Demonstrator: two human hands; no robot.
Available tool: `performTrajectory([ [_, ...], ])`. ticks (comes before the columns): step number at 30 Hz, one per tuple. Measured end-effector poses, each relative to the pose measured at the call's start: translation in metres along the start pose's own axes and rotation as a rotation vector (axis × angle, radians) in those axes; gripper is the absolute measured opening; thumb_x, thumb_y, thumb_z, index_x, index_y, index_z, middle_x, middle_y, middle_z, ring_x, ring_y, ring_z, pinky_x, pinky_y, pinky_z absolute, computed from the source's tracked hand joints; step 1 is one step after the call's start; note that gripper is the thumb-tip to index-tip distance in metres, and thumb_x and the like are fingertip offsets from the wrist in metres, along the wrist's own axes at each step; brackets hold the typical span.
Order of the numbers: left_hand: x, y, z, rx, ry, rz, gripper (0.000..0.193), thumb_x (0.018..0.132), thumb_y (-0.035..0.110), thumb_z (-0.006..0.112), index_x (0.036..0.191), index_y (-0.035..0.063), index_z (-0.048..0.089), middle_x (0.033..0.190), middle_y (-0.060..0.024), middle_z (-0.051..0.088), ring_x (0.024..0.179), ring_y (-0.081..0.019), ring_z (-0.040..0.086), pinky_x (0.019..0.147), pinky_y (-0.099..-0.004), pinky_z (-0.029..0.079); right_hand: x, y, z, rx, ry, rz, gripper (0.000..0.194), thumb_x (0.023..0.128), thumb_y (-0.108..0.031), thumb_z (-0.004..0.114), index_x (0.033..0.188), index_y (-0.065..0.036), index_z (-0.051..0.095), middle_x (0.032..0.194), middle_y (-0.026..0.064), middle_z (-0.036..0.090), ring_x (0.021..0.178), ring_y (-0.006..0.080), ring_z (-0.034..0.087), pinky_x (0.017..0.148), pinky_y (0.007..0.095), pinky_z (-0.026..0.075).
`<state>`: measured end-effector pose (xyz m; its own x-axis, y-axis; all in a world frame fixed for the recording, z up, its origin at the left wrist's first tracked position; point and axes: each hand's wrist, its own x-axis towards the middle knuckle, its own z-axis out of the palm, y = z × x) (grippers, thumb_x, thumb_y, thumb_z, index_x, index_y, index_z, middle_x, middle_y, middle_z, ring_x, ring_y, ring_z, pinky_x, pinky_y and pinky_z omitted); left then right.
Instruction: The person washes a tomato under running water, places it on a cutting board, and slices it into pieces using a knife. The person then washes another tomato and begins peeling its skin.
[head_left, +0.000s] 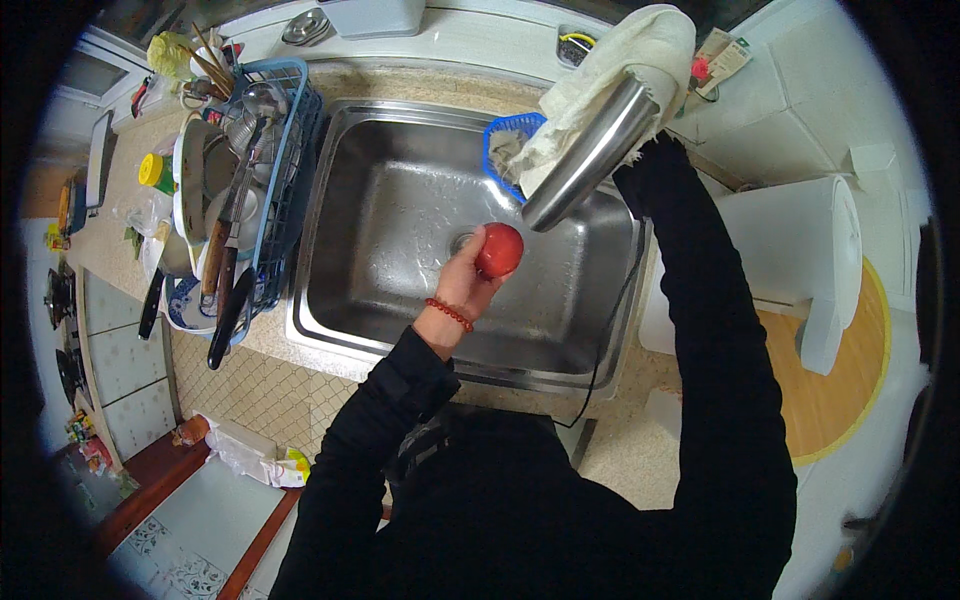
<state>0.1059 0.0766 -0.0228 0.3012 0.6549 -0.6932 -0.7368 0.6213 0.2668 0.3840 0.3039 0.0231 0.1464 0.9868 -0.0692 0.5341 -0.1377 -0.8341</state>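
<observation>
My left hand (466, 279), with a red bead bracelet at the wrist, holds a round red fruit or vegetable, perhaps a tomato (501, 250), above the stainless steel sink (420, 195) near its drain. My right arm reaches to the sink's back right corner, where the steel faucet (589, 157) and a pale cloth (622, 67) draped over it hide my right hand. Beneath the faucet and cloth, a blue plastic basket (491, 161) with a greyish cloth or scourer sits at the sink's back edge. Water drops lie on the sink floor.
Left of the sink stands a blue dish rack (289, 150) crowded with bowls, pans and utensils; knife handles (231, 319) stick out towards me. A black cable (611, 322) crosses the sink's right rim. A white container (787, 232) and a round wooden board (840, 375) are at the right.
</observation>
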Motion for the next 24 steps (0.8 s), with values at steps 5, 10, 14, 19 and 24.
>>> performTrajectory([
  [5, 0.000, 0.001, 0.001, 0.001, 0.033, -0.011, 0.042, 0.092, 0.036, 0.057, 0.124, 0.0109, 0.048, 0.126, -0.0092, 0.051, 0.114, -0.0268, 0.050, 0.094, -0.0458, 0.045, -0.005, 0.002, 0.001, 0.028, 0.012, 0.023, 0.021, 0.086, -0.021, 0.060, 0.096, -0.004, 0.065, 0.074, 0.0095, 0.064, 0.058, 0.0190, 0.061, 0.051, 0.0338, 0.048],
  [10, 0.000, 0.002, -0.001, -0.016, 0.046, -0.005, 0.041, 0.092, 0.035, 0.057, 0.124, 0.0118, 0.049, 0.126, -0.0096, 0.050, 0.114, -0.0278, 0.050, 0.093, -0.0475, 0.045, -0.008, 0.000, 0.001, 0.051, 0.026, 0.039, 0.021, 0.086, -0.021, 0.060, 0.096, -0.003, 0.065, 0.074, 0.0091, 0.064, 0.058, 0.0179, 0.061, 0.050, 0.0329, 0.048],
  [14, 0.000, 0.002, -0.001, -0.016, 0.052, 0.013, 0.039, 0.092, 0.033, 0.058, 0.124, 0.0121, 0.049, 0.126, -0.0095, 0.050, 0.113, -0.0286, 0.050, 0.093, -0.0489, 0.045, -0.010, -0.001, 0.001, 0.067, 0.036, 0.049, 0.021, 0.086, -0.021, 0.060, 0.095, -0.003, 0.064, 0.073, 0.0087, 0.064, 0.059, 0.0170, 0.060, 0.050, 0.0322, 0.048],
  [19, -0.002, 0.004, 0.003, 0.012, 0.070, 0.020, 0.037, 0.093, 0.030, 0.057, 0.124, 0.0115, 0.049, 0.127, -0.0094, 0.048, 0.113, -0.0294, 0.050, 0.092, -0.0507, 0.046, -0.013, -0.001, -0.001, 0.086, 0.049, 0.063, 0.021, 0.086, -0.021, 0.060, 0.095, -0.002, 0.064, 0.073, 0.0083, 0.063, 0.059, 0.0160, 0.060, 0.049, 0.0314, 0.048],
  [24, -0.006, 0.005, 0.008, 0.029, 0.072, 0.006, 0.035, 0.095, 0.027, 0.053, 0.124, 0.0084, 0.048, 0.127, -0.0102, 0.047, 0.114, -0.0296, 0.050, 0.092, -0.0525, 0.047, -0.020, -0.002, -0.002, 0.114, 0.074, 0.078, 0.021, 0.086, -0.021, 0.060, 0.094, -0.002, 0.064, 0.073, 0.0079, 0.063, 0.059, 0.0149, 0.060, 0.049, 0.0305, 0.048],
])
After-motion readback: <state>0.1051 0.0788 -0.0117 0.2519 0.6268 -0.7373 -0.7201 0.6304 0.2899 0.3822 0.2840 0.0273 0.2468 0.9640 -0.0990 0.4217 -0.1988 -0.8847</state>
